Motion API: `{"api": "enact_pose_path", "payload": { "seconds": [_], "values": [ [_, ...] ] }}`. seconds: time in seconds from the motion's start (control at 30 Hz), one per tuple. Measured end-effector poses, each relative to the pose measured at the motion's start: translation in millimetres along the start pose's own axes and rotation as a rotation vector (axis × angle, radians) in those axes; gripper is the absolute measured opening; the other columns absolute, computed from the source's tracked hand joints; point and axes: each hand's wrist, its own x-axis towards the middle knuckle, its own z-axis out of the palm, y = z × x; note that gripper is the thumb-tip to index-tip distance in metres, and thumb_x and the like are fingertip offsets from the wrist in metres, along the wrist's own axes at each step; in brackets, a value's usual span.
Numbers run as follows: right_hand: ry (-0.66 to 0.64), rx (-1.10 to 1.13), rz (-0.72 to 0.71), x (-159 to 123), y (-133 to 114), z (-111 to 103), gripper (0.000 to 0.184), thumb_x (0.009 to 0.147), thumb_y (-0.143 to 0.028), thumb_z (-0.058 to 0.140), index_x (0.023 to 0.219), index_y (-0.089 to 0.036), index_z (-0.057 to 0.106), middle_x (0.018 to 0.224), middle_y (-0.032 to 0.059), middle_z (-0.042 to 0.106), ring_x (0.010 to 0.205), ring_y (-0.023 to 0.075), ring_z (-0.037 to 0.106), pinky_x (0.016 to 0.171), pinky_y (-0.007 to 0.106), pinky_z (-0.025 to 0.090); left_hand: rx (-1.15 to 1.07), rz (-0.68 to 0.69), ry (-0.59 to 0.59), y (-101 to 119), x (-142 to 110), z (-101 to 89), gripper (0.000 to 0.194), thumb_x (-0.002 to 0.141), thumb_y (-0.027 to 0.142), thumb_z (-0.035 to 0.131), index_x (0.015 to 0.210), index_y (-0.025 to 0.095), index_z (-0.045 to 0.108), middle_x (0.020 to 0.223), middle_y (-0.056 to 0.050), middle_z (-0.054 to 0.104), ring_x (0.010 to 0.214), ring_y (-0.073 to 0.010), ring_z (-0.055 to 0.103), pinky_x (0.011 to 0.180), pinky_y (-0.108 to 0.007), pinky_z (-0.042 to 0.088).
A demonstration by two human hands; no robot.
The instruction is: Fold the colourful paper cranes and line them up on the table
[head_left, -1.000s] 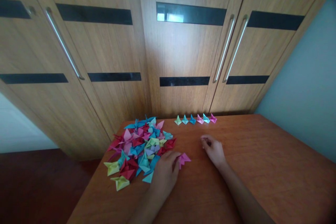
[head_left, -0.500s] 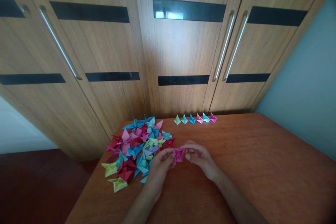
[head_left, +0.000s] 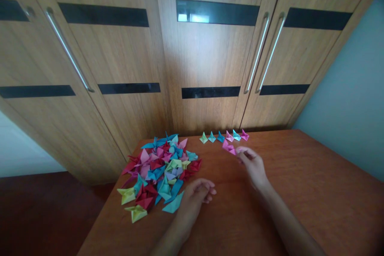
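Note:
Between the thumb and fingers of my right hand is a small pink folded-paper origami piece. It is held by its right end, a little in front of a row of similar pieces. My left hand is loosely curled above the table, beside the right side of a heap of origami pieces; nothing shows in its fingers. Red, pink, blue, turquoise, yellow and lilac papers overlap in that heap. Along the back edge stands the row, from a light green piece to a magenta piece.
The reddish-brown wooden table reaches back to a wooden wardrobe with long metal handles and dark inset strips. A pale blue wall rises at the right. Dark floor shows past the table's left edge.
My left hand has let go of the pink origami piece and moved slightly down. My right hand has carried that piece up and right, toward the row.

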Motion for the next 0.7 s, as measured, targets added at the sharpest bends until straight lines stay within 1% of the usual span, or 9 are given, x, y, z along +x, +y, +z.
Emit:
{"api": "enact_pose_path", "payload": {
  "seconds": [0.1,0.17,0.2,0.27,0.33,0.4,0.47,0.6,0.7],
  "values": [
    [0.198,-0.200,-0.032,38,15,-31,0.038,0.073,-0.049,0.060,0.088,-0.014,0.064,0.079,0.0058,0.065,0.064,0.0154,0.056,0.058,0.025,0.043,0.280,0.114,-0.049,-5,-6,8.2,0.022,0.081,0.030,0.049,0.086,0.015,0.065,0.079,-0.005,0.068,0.068,-0.0136,0.058,0.063,-0.023,0.042],
    [0.296,-0.396,-0.024,62,23,-53,0.041,0.073,-0.049,0.057,0.091,-0.013,0.066,0.084,0.0094,0.068,0.073,0.0192,0.061,0.067,0.027,0.046,0.464,0.193,-0.063,-5,-11,12.8,0.020,0.081,0.022,0.048,0.083,0.017,0.067,0.079,-0.004,0.068,0.073,-0.0146,0.060,0.066,-0.023,0.042],
    [0.346,-0.510,-0.010,73,27,-64,0.041,0.073,-0.048,0.057,0.090,-0.013,0.066,0.084,0.0102,0.069,0.075,0.0206,0.062,0.070,0.028,0.046,0.522,0.213,-0.067,-4,-13,14.5,0.020,0.081,0.020,0.047,0.082,0.018,0.067,0.078,-0.003,0.068,0.074,-0.0147,0.060,0.066,-0.023,0.042],
    [0.390,-0.693,0.029,90,37,-83,0.037,0.074,-0.046,0.055,0.090,-0.014,0.068,0.083,0.0103,0.069,0.078,0.0224,0.063,0.073,0.029,0.046,0.561,0.227,-0.063,-2,-14,16.1,0.022,0.082,0.017,0.046,0.082,0.019,0.067,0.076,-0.002,0.068,0.072,-0.0140,0.060,0.066,-0.022,0.041],
    [0.384,-0.830,0.089,103,47,-96,0.034,0.075,-0.043,0.055,0.090,-0.016,0.068,0.083,0.0095,0.070,0.081,0.0236,0.063,0.074,0.031,0.046,0.557,0.223,-0.050,-1,-14,16.1,0.023,0.082,0.017,0.045,0.083,0.019,0.067,0.074,-0.001,0.068,0.070,-0.0133,0.060,0.066,-0.022,0.041],
    [0.375,-0.933,0.158,112,59,-103,0.034,0.076,-0.042,0.054,0.093,-0.017,0.068,0.087,0.0100,0.070,0.085,0.0255,0.063,0.074,0.032,0.046,0.560,0.209,-0.051,0,-14,15.6,0.022,0.083,0.016,0.045,0.084,0.019,0.067,0.073,0.000,0.068,0.068,-0.0128,0.060,0.066,-0.021,0.041],
    [0.357,-1.009,0.229,117,69,-105,0.035,0.076,-0.044,0.053,0.096,-0.019,0.068,0.091,0.0114,0.069,0.090,0.0280,0.062,0.073,0.034,0.046,0.566,0.194,-0.067,0,-14,15.3,0.022,0.083,0.017,0.045,0.083,0.019,0.067,0.073,0.000,0.068,0.067,-0.0124,0.060,0.065,-0.021,0.041],
    [0.283,-1.120,0.352,126,78,-100,0.040,0.076,-0.049,0.052,0.102,-0.022,0.068,0.098,0.0141,0.067,0.094,0.0333,0.061,0.071,0.039,0.048,0.575,0.190,-0.061,0,-15,15.9,0.022,0.085,0.019,0.044,0.083,0.019,0.067,0.074,0.000,0.067,0.072,-0.0128,0.061,0.067,-0.021,0.041],
    [0.248,-1.184,0.400,130,80,-94,0.044,0.077,-0.051,0.050,0.105,-0.023,0.067,0.100,0.0161,0.066,0.095,0.0344,0.061,0.071,0.041,0.049,0.573,0.191,-0.063,-1,-15,15.9,0.022,0.084,0.019,0.044,0.083,0.019,0.067,0.075,0.000,0.067,0.074,-0.0128,0.061,0.069,-0.021,0.041]
  ]
}}
